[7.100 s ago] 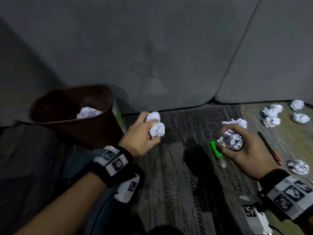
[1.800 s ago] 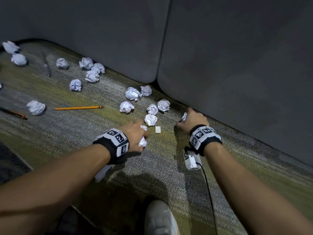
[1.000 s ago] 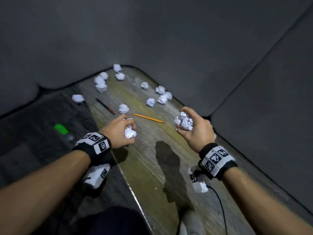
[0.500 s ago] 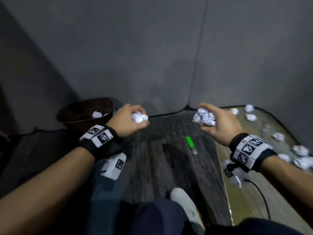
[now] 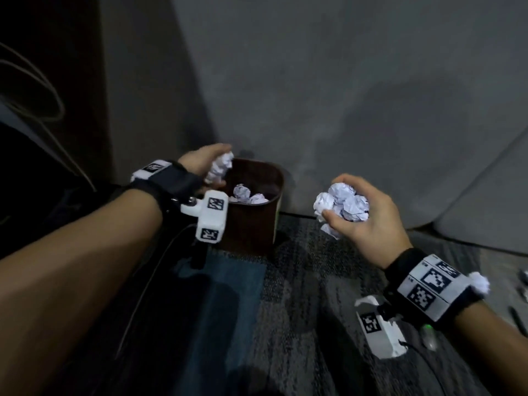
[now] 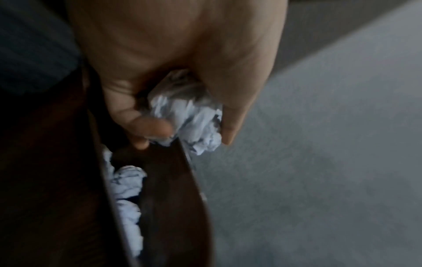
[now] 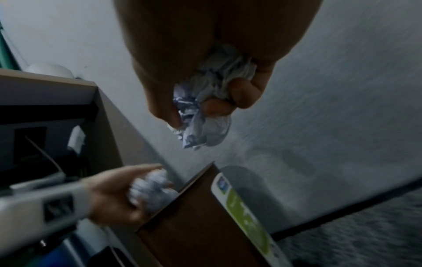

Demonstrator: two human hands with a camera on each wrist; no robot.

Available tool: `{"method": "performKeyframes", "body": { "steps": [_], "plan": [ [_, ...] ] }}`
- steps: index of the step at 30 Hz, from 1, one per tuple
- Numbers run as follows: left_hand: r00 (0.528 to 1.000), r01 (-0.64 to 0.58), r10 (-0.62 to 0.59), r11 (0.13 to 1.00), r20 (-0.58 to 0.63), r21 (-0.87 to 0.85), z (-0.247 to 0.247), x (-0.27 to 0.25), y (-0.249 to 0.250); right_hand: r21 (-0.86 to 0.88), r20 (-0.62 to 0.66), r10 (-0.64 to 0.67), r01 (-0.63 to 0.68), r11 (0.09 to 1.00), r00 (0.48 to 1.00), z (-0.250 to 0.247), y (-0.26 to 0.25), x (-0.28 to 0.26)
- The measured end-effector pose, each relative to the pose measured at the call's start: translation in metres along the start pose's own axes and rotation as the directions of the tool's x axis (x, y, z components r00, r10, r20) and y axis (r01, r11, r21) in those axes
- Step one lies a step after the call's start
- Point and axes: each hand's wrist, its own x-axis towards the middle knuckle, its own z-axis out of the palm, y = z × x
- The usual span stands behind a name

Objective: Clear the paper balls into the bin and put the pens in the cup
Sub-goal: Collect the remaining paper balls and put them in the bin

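Note:
A dark brown bin point(image 5: 251, 224) stands on the carpet against the grey sofa, with white paper balls point(image 5: 247, 194) lying inside it. My left hand point(image 5: 204, 164) hovers at the bin's left rim, its fingers curled round crumpled paper balls point(image 5: 220, 167); the left wrist view shows that paper point(image 6: 194, 119) just above the rim point(image 6: 164, 180). My right hand point(image 5: 363, 215) is held to the right of the bin, apart from it, gripping a clump of paper balls point(image 5: 341, 205). The right wrist view shows this clump point(image 7: 205, 115), the bin point(image 7: 200, 225) and the left hand point(image 7: 118, 195) below.
The grey sofa front point(image 5: 343, 95) rises right behind the bin. A green-tipped marker point(image 5: 428, 335) and a dark pen point(image 5: 517, 315) lie on the carpet at the lower right. A blue patch of floor point(image 5: 223, 295) lies before the bin. A desk edge point(image 7: 68, 86) stands left.
Both hands lifted paper balls off the floor and carried them leftwards. The left hand now sits at the bin's rim; the right hand has come closer to the bin.

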Motion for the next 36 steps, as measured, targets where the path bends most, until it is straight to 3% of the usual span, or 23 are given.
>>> {"method": "performKeyframes", "body": {
  "steps": [2, 4, 6, 8, 11, 13, 16, 19, 21, 24, 27, 30, 33, 34, 36],
  "plan": [
    [0.999, 0.003, 0.006, 0.985, -0.052, 0.172, 0.011, 0.002, -0.007, 0.034, -0.009, -0.026, 0.026, 0.999, 1.0, 0.016, -0.002, 0.02],
    [0.972, -0.005, 0.083, 0.943, -0.221, 0.332, 0.014, -0.002, -0.01, 0.064, -0.022, -0.045, 0.047, 0.997, 0.999, 0.033, -0.005, 0.039],
    [0.887, -0.009, 0.237, 0.867, -0.396, 0.499, 0.005, -0.005, -0.009, 0.082, -0.038, -0.06, 0.063, 0.995, 0.997, 0.052, -0.01, 0.057],
    [0.795, -0.064, 0.37, 0.839, -0.48, 0.541, -0.009, -0.011, -0.008, 0.071, -0.053, -0.078, 0.082, 0.994, 0.996, 0.073, -0.02, 0.075],
    [0.758, -0.118, 0.444, 0.814, -0.478, 0.568, -0.026, -0.025, -0.02, -0.022, -0.013, -0.094, 0.094, 0.995, 0.995, 0.108, -0.034, 0.103],
    [0.757, -0.115, 0.454, 0.801, -0.471, 0.587, -0.039, -0.033, -0.033, -0.236, 0.164, -0.067, 0.105, 0.966, 0.984, 0.133, -0.038, 0.119],
    [0.724, -0.106, 0.499, 0.763, -0.477, 0.637, -0.054, -0.039, -0.047, -0.389, 0.431, 0.071, 0.114, 0.914, 0.9, 0.155, -0.037, 0.129],
    [0.713, -0.109, 0.511, 0.757, -0.48, 0.645, -0.058, -0.04, -0.05, -0.316, 0.422, 0.009, 0.137, 0.939, 0.907, 0.151, -0.036, 0.128],
    [0.73, -0.121, 0.497, 0.769, -0.469, 0.628, -0.053, -0.037, -0.049, -0.233, 0.255, -0.07, 0.132, 0.964, 0.964, 0.133, -0.033, 0.123],
    [0.772, -0.149, 0.471, 0.787, -0.426, 0.599, -0.043, -0.035, -0.044, -0.196, 0.037, -0.135, 0.14, 0.971, 0.99, 0.1, -0.02, 0.11],
    [0.775, -0.185, 0.497, 0.77, -0.391, 0.611, -0.028, -0.036, -0.039, -0.163, -0.056, -0.143, 0.133, 0.978, 0.988, 0.061, -0.001, 0.08],
    [0.76, -0.223, 0.551, 0.719, -0.344, 0.658, -0.001, -0.045, -0.041, -0.152, -0.098, -0.046, 0.031, 0.988, 0.994, 0.019, 0.035, 0.019],
    [0.774, -0.4, 0.628, 0.585, -0.081, 0.706, 0.058, -0.054, -0.051, -0.198, -0.103, 0.159, -0.176, 0.964, 0.982, -0.024, 0.089, -0.071],
    [0.793, -0.46, 0.606, 0.541, 0.053, 0.704, 0.082, -0.056, -0.057, -0.215, -0.094, 0.237, -0.252, 0.944, 0.967, -0.037, 0.104, -0.102],
    [0.828, -0.548, 0.43, 0.48, 0.361, 0.685, 0.147, -0.06, -0.077, -0.243, -0.065, 0.425, -0.427, 0.871, 0.903, -0.075, 0.122, -0.172]
  ]
}}
